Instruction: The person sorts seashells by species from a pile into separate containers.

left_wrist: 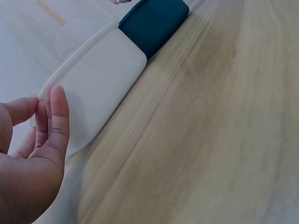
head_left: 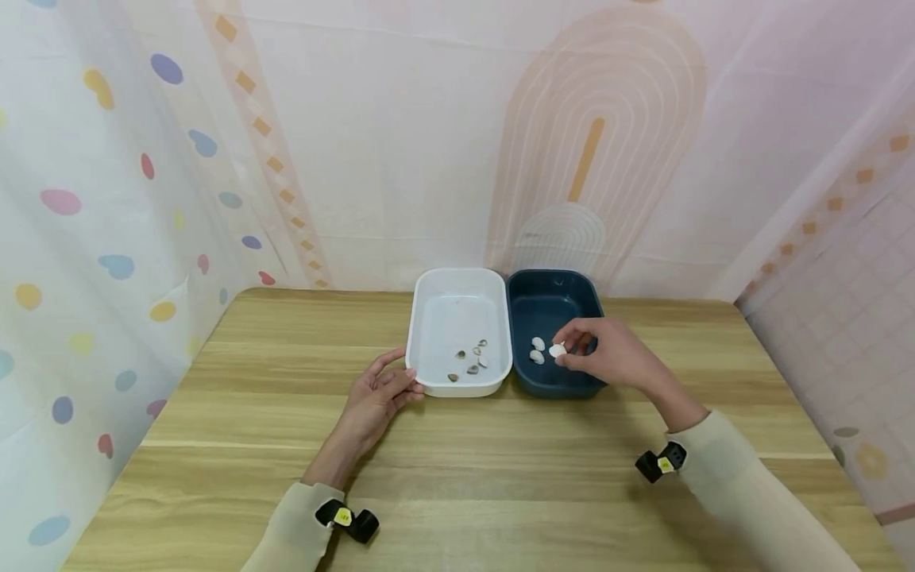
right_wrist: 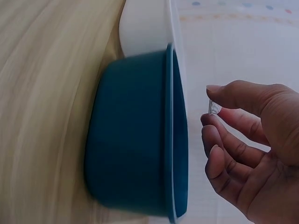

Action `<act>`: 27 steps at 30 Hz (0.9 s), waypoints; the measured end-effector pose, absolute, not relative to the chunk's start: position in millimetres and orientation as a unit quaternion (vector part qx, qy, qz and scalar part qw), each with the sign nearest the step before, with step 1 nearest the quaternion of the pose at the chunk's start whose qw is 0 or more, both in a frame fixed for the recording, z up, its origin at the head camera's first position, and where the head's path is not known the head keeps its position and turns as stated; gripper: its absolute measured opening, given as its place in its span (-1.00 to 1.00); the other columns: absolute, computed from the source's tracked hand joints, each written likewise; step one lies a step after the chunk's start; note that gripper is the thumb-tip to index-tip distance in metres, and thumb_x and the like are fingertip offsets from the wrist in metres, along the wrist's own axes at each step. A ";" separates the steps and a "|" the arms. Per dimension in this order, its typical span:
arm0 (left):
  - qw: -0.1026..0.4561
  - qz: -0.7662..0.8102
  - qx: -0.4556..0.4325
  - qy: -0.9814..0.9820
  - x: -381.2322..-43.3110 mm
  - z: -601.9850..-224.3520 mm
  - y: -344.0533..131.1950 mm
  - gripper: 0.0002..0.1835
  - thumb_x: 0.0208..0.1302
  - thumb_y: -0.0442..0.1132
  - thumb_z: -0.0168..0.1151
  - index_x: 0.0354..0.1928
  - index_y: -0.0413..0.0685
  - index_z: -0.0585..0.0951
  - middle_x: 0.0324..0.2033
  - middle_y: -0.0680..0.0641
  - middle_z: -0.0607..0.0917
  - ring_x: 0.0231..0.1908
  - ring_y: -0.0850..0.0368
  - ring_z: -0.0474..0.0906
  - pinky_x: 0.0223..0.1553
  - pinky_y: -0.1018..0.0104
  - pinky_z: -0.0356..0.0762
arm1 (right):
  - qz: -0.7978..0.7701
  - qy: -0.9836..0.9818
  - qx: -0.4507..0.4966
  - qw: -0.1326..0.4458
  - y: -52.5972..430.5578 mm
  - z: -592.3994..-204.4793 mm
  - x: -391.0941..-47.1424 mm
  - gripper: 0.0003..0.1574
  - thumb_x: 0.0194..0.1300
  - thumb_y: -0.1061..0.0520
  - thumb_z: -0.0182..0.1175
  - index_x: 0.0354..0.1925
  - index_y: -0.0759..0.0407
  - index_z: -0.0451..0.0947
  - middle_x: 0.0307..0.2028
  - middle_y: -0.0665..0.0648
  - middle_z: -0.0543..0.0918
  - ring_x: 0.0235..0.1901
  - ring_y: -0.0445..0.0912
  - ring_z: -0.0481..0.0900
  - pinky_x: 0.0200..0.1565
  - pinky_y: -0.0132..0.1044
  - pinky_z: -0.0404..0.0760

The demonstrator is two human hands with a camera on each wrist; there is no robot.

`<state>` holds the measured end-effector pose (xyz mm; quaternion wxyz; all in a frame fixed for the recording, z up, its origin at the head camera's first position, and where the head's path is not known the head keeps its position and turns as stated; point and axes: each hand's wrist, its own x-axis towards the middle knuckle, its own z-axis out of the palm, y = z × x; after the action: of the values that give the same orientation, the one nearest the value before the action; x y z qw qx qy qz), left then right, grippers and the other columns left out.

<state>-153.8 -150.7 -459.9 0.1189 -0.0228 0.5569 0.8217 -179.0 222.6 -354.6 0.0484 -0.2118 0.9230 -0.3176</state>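
A white shell (head_left: pixel 557 350) is pinched between the thumb and fingers of my right hand (head_left: pixel 608 351), above the dark blue basin (head_left: pixel 557 391). In the right wrist view the shell (right_wrist: pixel 214 108) appears edge-on at the fingertips. Two pale shells (head_left: pixel 538 357) lie on that basin's floor. My left hand (head_left: pixel 373 403) holds the near left corner of the white basin (head_left: pixel 457 390); the left wrist view shows thumb and fingers (left_wrist: pixel 59 112) pinching its rim. Several small brownish shells (head_left: pixel 472 369) are scattered in the near part of the white basin.
Both basins stand side by side, touching or nearly so, toward the back of a wooden table (head_left: pixel 457 485). A patterned curtain (head_left: pixel 400 159) hangs behind the table and along its sides. Each wrist wears a small black camera (head_left: pixel 365 525).
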 end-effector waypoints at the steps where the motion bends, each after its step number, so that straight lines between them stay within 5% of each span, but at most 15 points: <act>1: 0.119 0.822 -0.022 0.556 -153.6 -460.0 -150.7 -0.37 0.50 -0.44 0.13 0.52 -0.13 0.20 -0.32 0.04 0.72 -0.34 0.21 0.74 -0.15 0.40 0.80 | -0.316 0.924 -0.212 0.048 224.3 -354.8 -180.0 -0.75 0.27 0.11 0.45 -0.08 0.08 0.71 -0.27 0.03 0.70 -0.29 -0.13 0.60 -0.30 -0.36 0.64; 19: 0.125 0.820 -0.031 0.558 -151.5 -459.8 -153.4 -0.38 0.51 -0.43 0.11 0.53 -0.09 0.21 -0.33 0.06 0.72 -0.33 0.21 0.73 -0.14 0.40 0.80 | -0.283 0.937 -0.191 0.070 241.4 -369.2 -199.7 -0.77 0.28 0.15 0.44 -0.12 0.19 0.68 -0.28 0.09 0.71 -0.31 -0.13 0.60 -0.23 -0.30 0.65; 27: 0.124 0.818 -0.029 0.561 -154.8 -460.2 -154.2 -0.37 0.51 -0.40 0.14 0.53 -0.09 0.22 -0.29 0.03 0.72 -0.31 0.20 0.74 -0.11 0.38 0.80 | -0.273 0.940 -0.190 0.072 241.6 -369.2 -202.2 -0.57 0.32 0.06 0.41 0.06 0.26 0.64 -0.05 0.28 0.73 -0.17 0.00 0.68 -0.14 -0.15 0.75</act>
<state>-154.8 -154.2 -460.2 0.1244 -0.0288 0.5610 0.8179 -202.2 241.6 -369.2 0.0717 -0.1895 0.9405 -0.2728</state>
